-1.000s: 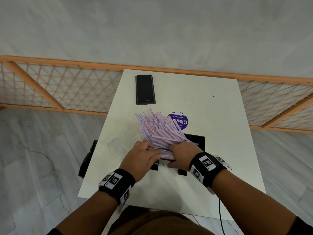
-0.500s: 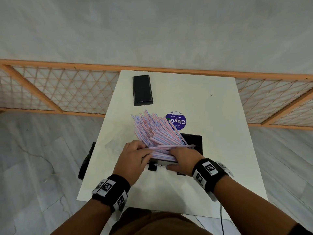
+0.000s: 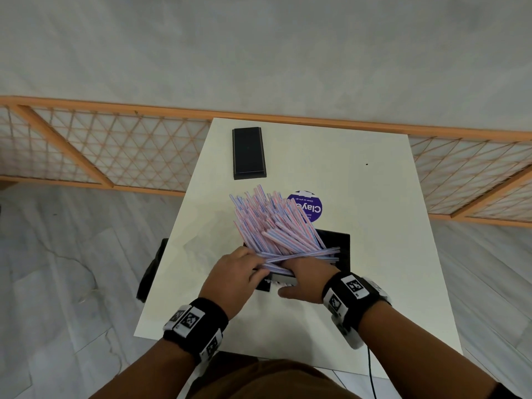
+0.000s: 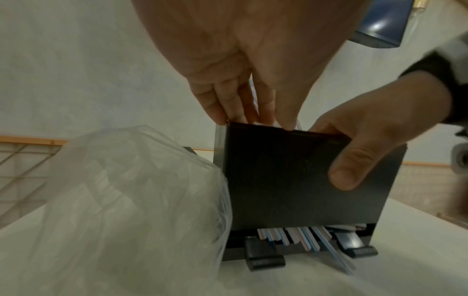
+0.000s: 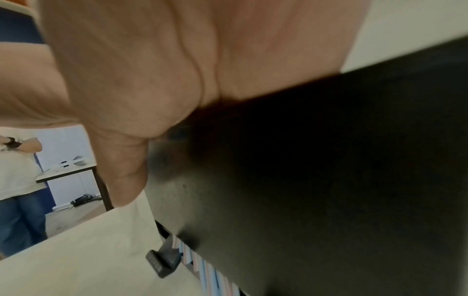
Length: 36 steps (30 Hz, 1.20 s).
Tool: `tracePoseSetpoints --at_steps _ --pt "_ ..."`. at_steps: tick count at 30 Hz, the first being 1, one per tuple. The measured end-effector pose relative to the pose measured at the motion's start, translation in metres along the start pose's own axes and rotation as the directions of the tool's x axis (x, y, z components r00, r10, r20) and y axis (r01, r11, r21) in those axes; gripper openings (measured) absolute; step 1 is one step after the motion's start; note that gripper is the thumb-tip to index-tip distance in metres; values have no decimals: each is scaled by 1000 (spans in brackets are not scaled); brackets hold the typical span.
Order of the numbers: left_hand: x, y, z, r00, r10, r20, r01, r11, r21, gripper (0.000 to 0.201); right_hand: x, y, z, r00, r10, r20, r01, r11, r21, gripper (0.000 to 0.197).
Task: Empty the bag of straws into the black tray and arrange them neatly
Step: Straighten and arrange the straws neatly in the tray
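Fingers [image 4: 228, 100] of the left hand [image 3: 236, 272] pinch straws [image 3: 273, 226], the right hand [image 3: 305, 276] grips the black tray [image 4: 291, 180]; best tap ends level.

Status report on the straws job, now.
Left hand fingers in the straws. Right hand grips black tray front wall. Straws fanned, sticking out untidy. Empty plastic bag beside tray, left.
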<state>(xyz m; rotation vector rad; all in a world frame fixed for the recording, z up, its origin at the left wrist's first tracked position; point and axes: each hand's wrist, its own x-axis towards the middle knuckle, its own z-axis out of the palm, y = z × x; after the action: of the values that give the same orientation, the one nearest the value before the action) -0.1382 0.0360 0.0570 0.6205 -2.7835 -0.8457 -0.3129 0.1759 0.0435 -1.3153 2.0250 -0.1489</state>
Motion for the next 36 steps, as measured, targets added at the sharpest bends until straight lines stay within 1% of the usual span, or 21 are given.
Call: tracePoseSetpoints --at_steps 2,4,6,8,10,13,16,20,22,25,27,30,32,34,35,36 --pt "-2 -2 4 997 71 -25 -70 996 53 10 4 -4 0 1000 14 1 -14 999 -41 61" --pt "-2 -4 7 992 117 -42 -113 990 86 16 8 -6 1 999 33 -14 -34 995 -94 59" --pt "-1 -3 8 992 121 -28 -117 985 123 27 11 -8 2 998 45 -32 -50 988 -146 63" --pt "-1 0 7 995 97 1 -96 985 142 33 13 -9 5 999 45 -31 -50 981 -189 66" --pt "0 2 7 996 81 25 -84 986 146 32 12 -11 5 999 54 -7 -55 981 -186 64" --pt "2 3 7 993 98 60 -107 978 181 21 11 -11 4 996 82 29 -76 985 -152 64" --pt "3 6 8 989 93 115 -122 954 274 10 11 -9 -1 995 75 60 -69 993 -94 67" --pt "3 7 12 990 65 124 -106 927 359 7 11 -11 -10 996 65 68 -62 997 -38 71" --pt "0 7 14 991 79 109 -114 923 368 12 10 -12 -15 996 61 71 -59 998 -29 71" --pt "-5 6 17 992 87 97 -117 921 373 30 7 -15 -21 994 52 95 -48 998 -43 54" --pt "-8 5 18 992 94 89 -121 924 364 40 4 -17 -25 996 51 75 -45 995 -86 47" --pt "-9 2 19 992 98 82 -121 922 368 43 -3 -17 -30 998 58 33 -53 988 -145 49" --pt "-7 2 17 991 112 70 -130 920 370 37 -11 -18 -36 999 39 -6 -40 992 -119 43" --pt "-6 6 10 983 162 81 -181 900 396 22 -24 -16 -42 996 -4 -93 -6 995 -103 36" --pt "-6 9 6 978 191 87 -210 882 422 15 -30 -14 -44 990 -30 -141 15 994 -111 36" --pt "-6 12 2 975 208 80 -222 873 434 12 -37 -10 -44 983 -47 -179 24 992 -127 38"
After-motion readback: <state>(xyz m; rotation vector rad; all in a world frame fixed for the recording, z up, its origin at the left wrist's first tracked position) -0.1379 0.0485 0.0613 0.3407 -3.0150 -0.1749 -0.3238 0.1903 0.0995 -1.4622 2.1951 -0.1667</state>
